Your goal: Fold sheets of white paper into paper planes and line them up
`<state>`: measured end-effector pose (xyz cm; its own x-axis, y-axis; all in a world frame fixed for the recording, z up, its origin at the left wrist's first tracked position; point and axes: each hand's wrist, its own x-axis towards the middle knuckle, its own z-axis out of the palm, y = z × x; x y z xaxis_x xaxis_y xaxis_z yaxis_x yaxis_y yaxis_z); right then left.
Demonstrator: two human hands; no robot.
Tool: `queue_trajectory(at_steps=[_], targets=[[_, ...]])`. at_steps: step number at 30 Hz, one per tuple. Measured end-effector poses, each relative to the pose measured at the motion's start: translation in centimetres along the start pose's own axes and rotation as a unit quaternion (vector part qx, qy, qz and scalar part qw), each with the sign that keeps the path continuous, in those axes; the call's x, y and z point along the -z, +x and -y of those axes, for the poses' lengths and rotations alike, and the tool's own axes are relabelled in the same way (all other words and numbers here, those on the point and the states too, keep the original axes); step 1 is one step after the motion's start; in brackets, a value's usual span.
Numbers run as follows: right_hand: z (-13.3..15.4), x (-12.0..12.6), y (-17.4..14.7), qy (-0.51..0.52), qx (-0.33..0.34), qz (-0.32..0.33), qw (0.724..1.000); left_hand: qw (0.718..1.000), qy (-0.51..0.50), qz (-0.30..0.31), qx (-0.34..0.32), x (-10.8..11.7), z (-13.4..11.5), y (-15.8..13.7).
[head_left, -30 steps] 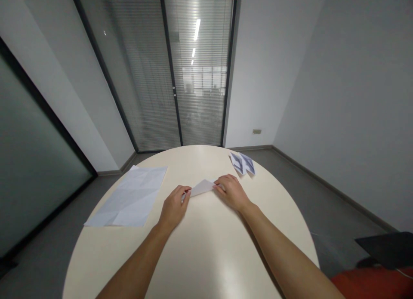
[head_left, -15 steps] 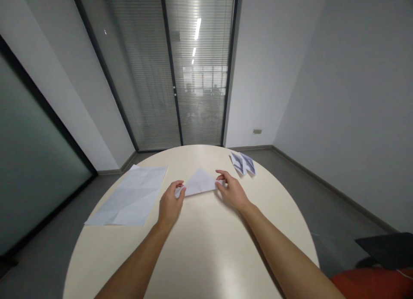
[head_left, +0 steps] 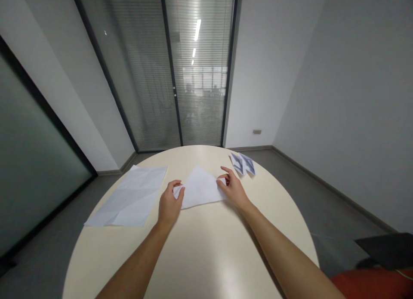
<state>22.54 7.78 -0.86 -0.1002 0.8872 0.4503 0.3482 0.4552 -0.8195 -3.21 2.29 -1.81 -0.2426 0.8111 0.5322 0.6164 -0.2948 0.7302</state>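
Observation:
A white sheet of folded paper with a pointed top lies between my hands over the middle of the table. My left hand pinches its left corner between thumb and fingers. At the opposite corner, my right hand grips the paper with the thumb below and the index finger raised. The paper's lower edge hangs toward me, slightly slanted. Both corners are partly hidden by my fingers.
On the left of the round table lies a large creased white sheet. A folded paper piece with dark printing sits at the back right. Beyond the right edge are a dark flat object and something red.
The folded paper's front flap has come down toward me, so the paper now shows a taller face. My right hand's index finger has lifted; both hands have barely shifted.

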Motion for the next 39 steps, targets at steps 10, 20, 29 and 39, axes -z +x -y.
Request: queue_trajectory(at_steps=[10,20,29,39], targets=[[-0.7,0.5,-0.4,-0.214,-0.064,0.065,0.973,0.990,0.067,0.123,0.029,-0.5,1.3,-0.7],[-0.6,0.6,-0.5,-0.225,-0.077,0.076,0.968,0.961,0.177,0.156,-0.142,-0.1,-0.8,-0.8],[-0.3,0.7,-0.6,-0.215,-0.072,0.077,0.971,0.928,0.149,0.282,-0.194,-0.6,-1.7,-2.0],[-0.2,0.6,-0.6,-0.199,-0.069,0.074,0.975,0.929,0.138,0.280,-0.201,0.2,-2.8,-1.6]])
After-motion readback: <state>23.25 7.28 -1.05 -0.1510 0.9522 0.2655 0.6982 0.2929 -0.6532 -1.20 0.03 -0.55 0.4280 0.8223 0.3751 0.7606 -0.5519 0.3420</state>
